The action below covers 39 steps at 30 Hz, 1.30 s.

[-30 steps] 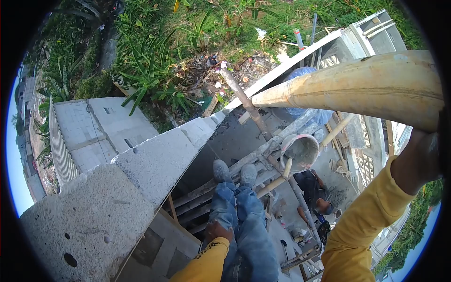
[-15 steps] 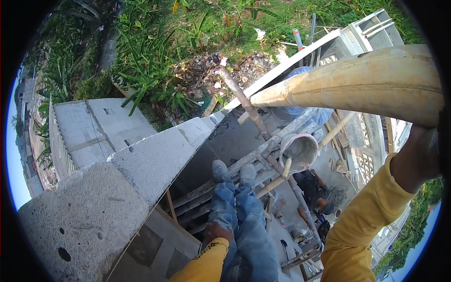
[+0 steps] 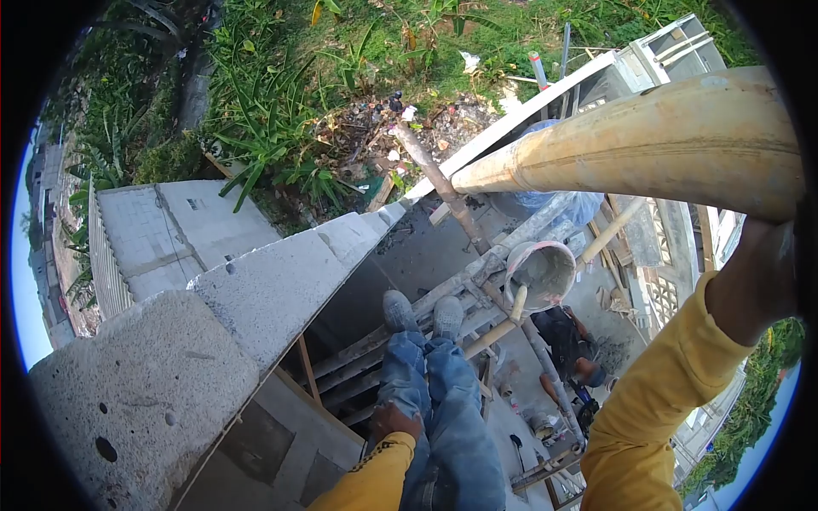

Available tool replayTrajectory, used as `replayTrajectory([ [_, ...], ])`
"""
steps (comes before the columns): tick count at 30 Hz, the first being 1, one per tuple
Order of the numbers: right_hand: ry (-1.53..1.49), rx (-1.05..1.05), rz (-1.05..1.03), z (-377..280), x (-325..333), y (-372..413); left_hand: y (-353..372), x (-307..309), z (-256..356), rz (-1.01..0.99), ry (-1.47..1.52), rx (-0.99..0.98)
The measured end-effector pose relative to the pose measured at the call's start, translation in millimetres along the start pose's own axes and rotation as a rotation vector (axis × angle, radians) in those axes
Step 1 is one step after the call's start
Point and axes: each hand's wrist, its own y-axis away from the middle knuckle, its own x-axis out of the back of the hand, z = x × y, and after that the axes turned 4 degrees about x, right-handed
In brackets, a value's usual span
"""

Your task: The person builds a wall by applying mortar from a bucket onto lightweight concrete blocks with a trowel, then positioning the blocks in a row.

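Note:
My left hand (image 3: pixel 397 421) rests on the thigh of my blue jeans (image 3: pixel 460 417); its fingers are partly hidden, and no object shows in it. At the right edge my right hand (image 3: pixel 771 255) is raised against the underside of a thick bamboo pole (image 3: pixel 639 140). Its fingers are lost in the dark border, so its grip cannot be made out. A bucket (image 3: pixel 541 277) with grey material inside sits beside the scaffold poles, forward and right of my shoes (image 3: pixel 447 317).
A rough block wall top (image 3: pixel 277 277) runs along the left. Under my feet lie scaffold planks (image 3: pixel 358 370). Down below, a person in dark clothes (image 3: pixel 567 345) is near the bucket. A thin upright pole (image 3: pixel 430 166), rubble and banana plants stand ahead.
The view has shifted slightly, with the wall and the large bamboo pole a little displaced in the picture. The person below has moved slightly. Both my hands keep nearly the same positions.

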Motion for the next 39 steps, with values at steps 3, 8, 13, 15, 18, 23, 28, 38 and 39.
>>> replayTrajectory([
  [3,-0.002,0.000,0.001,0.7,0.5,1.0,-0.2,-3.8,-0.7,0.015,-0.012,-0.005],
  [8,-0.002,-0.002,-0.001,1.4,1.1,1.2,2.7,-1.5,1.1,0.019,-0.009,-0.003],
  [13,0.005,0.006,0.017,1.6,4.0,0.3,2.7,1.6,1.3,-0.002,0.020,0.009],
  [15,0.008,0.022,0.037,-0.9,9.7,-0.9,2.6,6.0,4.3,0.014,0.021,0.015],
  [18,0.013,0.022,0.030,-1.9,10.4,-0.1,5.2,4.4,2.3,0.017,0.022,0.004],
  [23,-0.001,0.005,0.000,2.7,3.5,2.5,2.5,0.6,0.2,0.013,-0.005,-0.014],
  [28,-0.002,-0.008,-0.009,4.9,1.6,5.5,-2.2,-8.6,-1.8,0.040,-0.009,-0.016],
  [38,-0.001,-0.006,-0.011,3.8,0.9,6.0,-1.9,-4.6,-3.6,0.024,-0.003,-0.028],
  [39,0.002,-0.007,-0.012,4.0,1.0,6.0,-2.6,-5.1,-3.8,0.026,-0.011,-0.033],
])
